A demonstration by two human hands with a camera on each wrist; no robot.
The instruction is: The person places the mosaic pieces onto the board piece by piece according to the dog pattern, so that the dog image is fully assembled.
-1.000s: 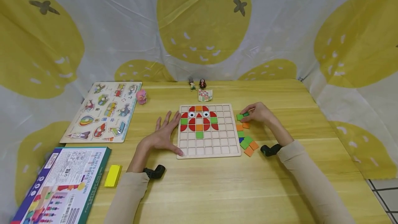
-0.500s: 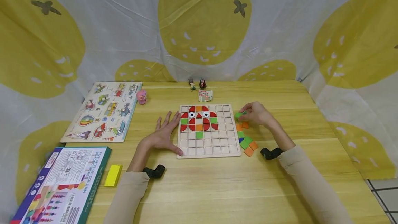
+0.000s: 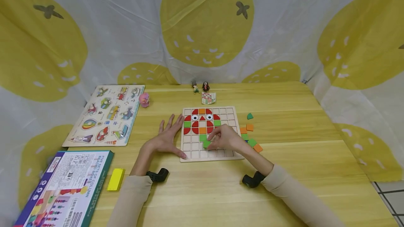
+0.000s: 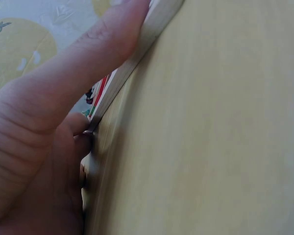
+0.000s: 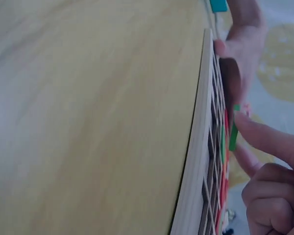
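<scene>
A wooden grid board [image 3: 192, 154] lies mid-table, with red, orange, green and eye tiles set in its upper left cells. My left hand [image 3: 164, 139] spreads along the board's left side, fingertips at the upper edge and thumb at the lower corner. In the left wrist view the thumb [image 4: 103, 44] presses against the board's edge. Over the grid my right hand [image 3: 225, 138] pinches a green square tile [image 3: 206, 144] between thumb and finger, just below the green tile set in the board. The right wrist view shows the pinched tile [image 5: 234, 128] on edge, close over the grid.
Right of the board lie loose orange tiles [image 3: 250, 127], green tiles and a green rounded piece [image 3: 250, 116]. A pattern card [image 3: 208, 97] and two figurines stand behind. Leftward are a vehicle puzzle [image 3: 107, 115], a pink toy [image 3: 144, 100], a yellow block [image 3: 115, 179] and a box [image 3: 66, 185].
My right hand has picked up a green square tile from beside the board and carried it left over the grid. My left hand stays at the board's left side.
</scene>
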